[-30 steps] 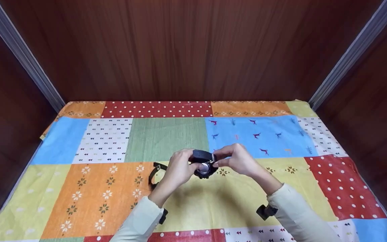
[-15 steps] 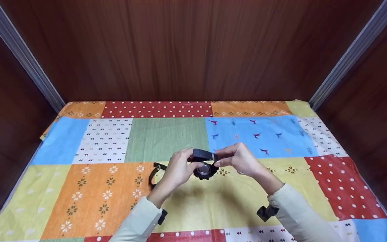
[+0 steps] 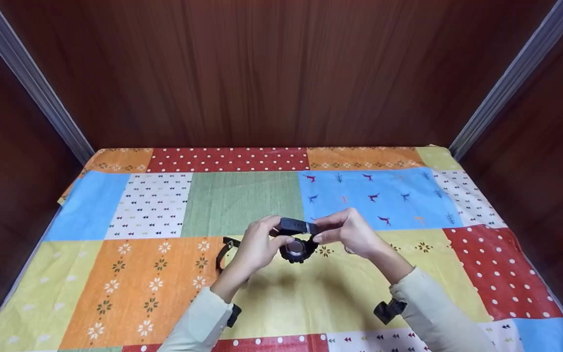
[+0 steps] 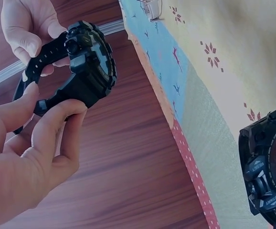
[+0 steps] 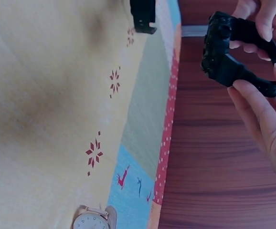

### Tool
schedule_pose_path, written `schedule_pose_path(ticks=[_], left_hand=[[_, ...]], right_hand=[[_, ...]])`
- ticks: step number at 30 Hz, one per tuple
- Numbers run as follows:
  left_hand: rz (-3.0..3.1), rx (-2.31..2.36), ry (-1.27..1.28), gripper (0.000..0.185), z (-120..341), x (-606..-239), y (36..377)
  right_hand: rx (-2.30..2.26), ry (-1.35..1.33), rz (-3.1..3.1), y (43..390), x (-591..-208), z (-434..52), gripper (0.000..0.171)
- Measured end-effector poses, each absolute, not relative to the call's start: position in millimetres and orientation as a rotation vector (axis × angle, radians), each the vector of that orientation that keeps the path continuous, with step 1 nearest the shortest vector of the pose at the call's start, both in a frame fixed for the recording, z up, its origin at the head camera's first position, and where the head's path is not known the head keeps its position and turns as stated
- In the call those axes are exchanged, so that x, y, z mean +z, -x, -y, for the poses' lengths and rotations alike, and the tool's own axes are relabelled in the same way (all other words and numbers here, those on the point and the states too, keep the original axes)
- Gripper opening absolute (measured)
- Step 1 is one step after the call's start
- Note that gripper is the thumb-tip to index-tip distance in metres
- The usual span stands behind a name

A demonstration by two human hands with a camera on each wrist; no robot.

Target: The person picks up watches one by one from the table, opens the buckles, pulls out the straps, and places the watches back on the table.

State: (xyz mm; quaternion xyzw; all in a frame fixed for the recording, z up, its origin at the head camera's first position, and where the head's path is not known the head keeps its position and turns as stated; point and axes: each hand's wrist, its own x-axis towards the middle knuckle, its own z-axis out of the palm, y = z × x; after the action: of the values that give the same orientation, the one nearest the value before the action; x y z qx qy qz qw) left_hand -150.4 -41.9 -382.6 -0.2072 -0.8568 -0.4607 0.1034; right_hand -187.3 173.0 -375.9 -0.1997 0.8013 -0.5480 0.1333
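Observation:
Both hands hold a chunky black digital watch [image 3: 296, 248] in the air above the patchwork tablecloth [image 3: 242, 200]. My left hand [image 3: 274, 232] grips the case and one strap between thumb and curled fingers. My right hand [image 3: 319, 232] pinches the other strap end. The left wrist view shows the watch [image 4: 88, 57] from the side, with my left hand [image 4: 37, 138] under it and my right hand [image 4: 28, 28] on the strap. In the right wrist view the watch [image 5: 219, 52] sits between my right hand [image 5: 262, 109] and the other hand's fingers.
A second black watch [image 3: 223, 252] lies on the cloth behind my left wrist and appears close up as the second black watch [image 4: 271, 167]. A small white-dial watch [image 5: 92, 220] lies on the cloth below my right hand. Dark wood walls [image 3: 281, 73] enclose the table.
Both hands stay in nearly the same place. The held watch has sunk slightly and its upper strap lies flatter between the hands.

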Motion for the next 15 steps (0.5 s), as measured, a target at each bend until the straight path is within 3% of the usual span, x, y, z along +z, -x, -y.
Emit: schedule_pose_path(ticks=[15], left_hand=[[2.509, -1.349, 0.648, 0.008, 45.1, -382.8, 151.9]], right_hand=[[-1.644, 0.516, -2.287, 185.7, -376.1, -174.7, 0.033]])
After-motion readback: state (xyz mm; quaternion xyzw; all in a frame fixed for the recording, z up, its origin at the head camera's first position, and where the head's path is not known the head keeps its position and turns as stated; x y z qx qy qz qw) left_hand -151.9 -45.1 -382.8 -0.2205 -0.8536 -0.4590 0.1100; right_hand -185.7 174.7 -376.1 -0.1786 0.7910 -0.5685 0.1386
